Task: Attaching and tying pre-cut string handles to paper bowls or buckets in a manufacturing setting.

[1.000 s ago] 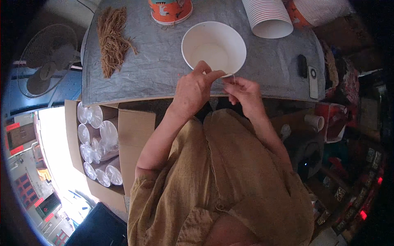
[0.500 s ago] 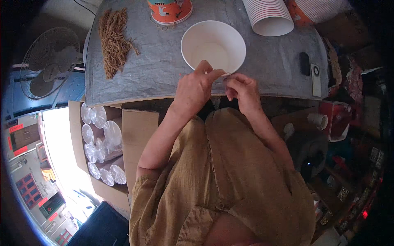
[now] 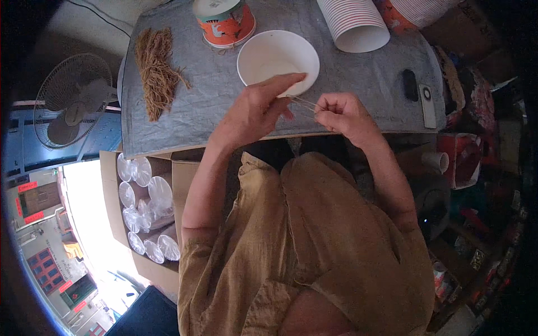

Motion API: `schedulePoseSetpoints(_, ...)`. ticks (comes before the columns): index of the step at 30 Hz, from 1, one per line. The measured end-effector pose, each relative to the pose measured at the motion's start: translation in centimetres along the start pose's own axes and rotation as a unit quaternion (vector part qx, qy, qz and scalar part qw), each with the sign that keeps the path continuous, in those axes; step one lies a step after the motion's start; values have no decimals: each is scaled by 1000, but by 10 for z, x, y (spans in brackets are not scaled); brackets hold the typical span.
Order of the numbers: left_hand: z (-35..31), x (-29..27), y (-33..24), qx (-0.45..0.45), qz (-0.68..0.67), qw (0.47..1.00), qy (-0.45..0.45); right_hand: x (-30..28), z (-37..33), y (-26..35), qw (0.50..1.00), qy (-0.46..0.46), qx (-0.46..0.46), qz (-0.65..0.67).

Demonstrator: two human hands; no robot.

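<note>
A round white paper tub (image 3: pixel 274 61) stands mouth up near the table's front edge. My left hand (image 3: pixel 246 115) is at its near rim, one finger stretched over the opening and the others bent on the outer side; it appears to grip the rim. Thin tan string (image 3: pixel 304 105) spans from the left fingertips at the rim to my right hand (image 3: pixel 343 113), which pinches it between bent fingers. At the left of the table lies a bundle of brown strings (image 3: pixel 156 75). Where the string meets the tub is partly hidden by my left hand.
A printed orange and green tub (image 3: pixel 227 25) stands behind the white one. Nested white tubs (image 3: pixel 358 25) lie on their side at the back right. A black object (image 3: pixel 410 85) and a white device (image 3: pixel 427 106) lie far right. Left below, a carton (image 3: pixel 148 271) holds plastic-wrapped stacks.
My right hand has drawn away from the rim to the right, stretching the string into view. My left hand has turned, its finger now reaching over the tub's opening. The view has shifted slightly.
</note>
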State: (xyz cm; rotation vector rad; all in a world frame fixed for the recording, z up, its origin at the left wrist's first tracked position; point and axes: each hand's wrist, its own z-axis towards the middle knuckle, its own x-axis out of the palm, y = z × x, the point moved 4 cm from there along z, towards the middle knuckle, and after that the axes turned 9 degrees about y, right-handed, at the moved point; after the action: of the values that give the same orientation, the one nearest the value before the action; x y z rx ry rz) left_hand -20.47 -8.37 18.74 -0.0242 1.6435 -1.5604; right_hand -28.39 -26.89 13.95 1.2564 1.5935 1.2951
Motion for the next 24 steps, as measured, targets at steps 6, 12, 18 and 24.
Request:
schedulePoseSetpoints(6, 21, 17, 9, -85, -148, 967, 188, -5, 3, 19, 997, 7, -62, -47)
schedulePoseSetpoints(12, 16, 19, 21, -127, -261, 938, 191, -9, 3, 6, 990, -35, -38, 130)
schedulePoseSetpoints(18, 13, 21, 26, -127, -300, 929, 177, -10, 1, 6, 981, -92, -162, 57)
schedulePoseSetpoints(24, 17, 26, 27, -135, -293, 933, 157, -3, -1, 20, 964, -98, -153, -193)
